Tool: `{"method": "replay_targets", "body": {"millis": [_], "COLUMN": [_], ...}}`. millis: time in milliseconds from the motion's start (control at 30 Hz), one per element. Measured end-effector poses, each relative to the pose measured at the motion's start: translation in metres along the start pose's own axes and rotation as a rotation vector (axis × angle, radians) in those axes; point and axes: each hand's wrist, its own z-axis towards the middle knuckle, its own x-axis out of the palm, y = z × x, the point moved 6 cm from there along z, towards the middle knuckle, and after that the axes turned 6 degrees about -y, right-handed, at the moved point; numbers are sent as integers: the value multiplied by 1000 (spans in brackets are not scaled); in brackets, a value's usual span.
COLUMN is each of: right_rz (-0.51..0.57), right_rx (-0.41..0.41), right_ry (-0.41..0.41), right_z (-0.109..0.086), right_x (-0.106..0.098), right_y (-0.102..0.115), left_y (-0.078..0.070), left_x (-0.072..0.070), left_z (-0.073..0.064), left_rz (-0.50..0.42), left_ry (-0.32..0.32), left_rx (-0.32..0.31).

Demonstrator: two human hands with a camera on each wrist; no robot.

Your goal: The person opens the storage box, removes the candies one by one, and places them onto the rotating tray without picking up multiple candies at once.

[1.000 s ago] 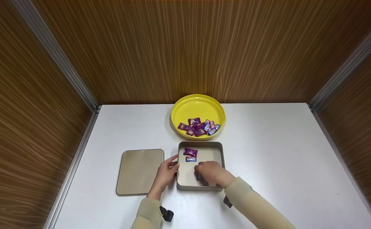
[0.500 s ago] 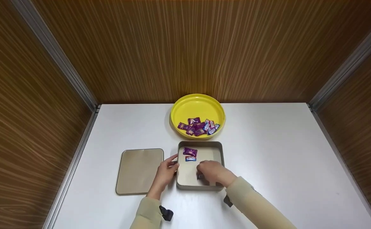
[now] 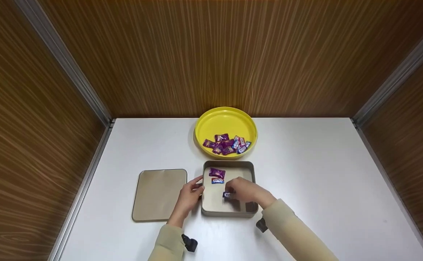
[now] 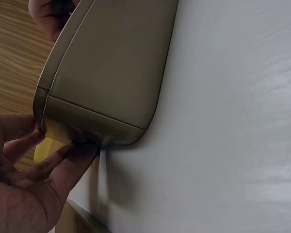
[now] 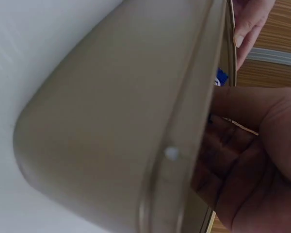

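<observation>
A shallow tan metal tin [image 3: 211, 205] stands on the white table. Inside its back left part lie a purple wrapped candy [image 3: 217, 173] and, just in front of it, a small blue-and-red wrapped candy [image 3: 217, 180]. My right hand [image 3: 246, 190] is over the tin's inside and pinches a small dark blue wrapped candy [image 3: 226, 194]. A bit of its blue wrapper [image 5: 222, 76] shows beyond the tin's rim in the right wrist view, while the fingertips are mostly hidden. My left hand [image 3: 189, 195] touches the tin's left wall with extended fingers [image 4: 70, 165].
Behind the tin sits a round yellow tray [image 3: 226, 123] with several purple and blue-and-red wrapped candies near its front. A flat tan lid [image 3: 159, 195] lies left of the tin. Wood-grain panels [image 3: 226, 54] enclose the table at the back and sides.
My right hand has moved slightly away from me, and the dark blue candy has shifted back with it and shows more. My left hand, the tin and the other candies look unmoved.
</observation>
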Motion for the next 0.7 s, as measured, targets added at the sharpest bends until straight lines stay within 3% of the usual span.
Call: {"method": "replay_targets", "body": {"millis": [200,467,600,700], "right_rz": [77,250,349,439], "right_rx": [-41,79,97,158], "right_ry": [-58,-110,-181,-255], "right_z": [-1,-1,-1,-1], "right_x": [-11,-23,-32,-40], "right_y": [-5,-23,-33,-43], "left_y": [-1,4,4,-1], "left_x": [0,0,0,0], "left_z": [0,2,1,0], "left_rz": [-29,41,39,24], "left_ry": [8,-6,-3,1], "left_rx": [-12,-45,-47,-42]}}
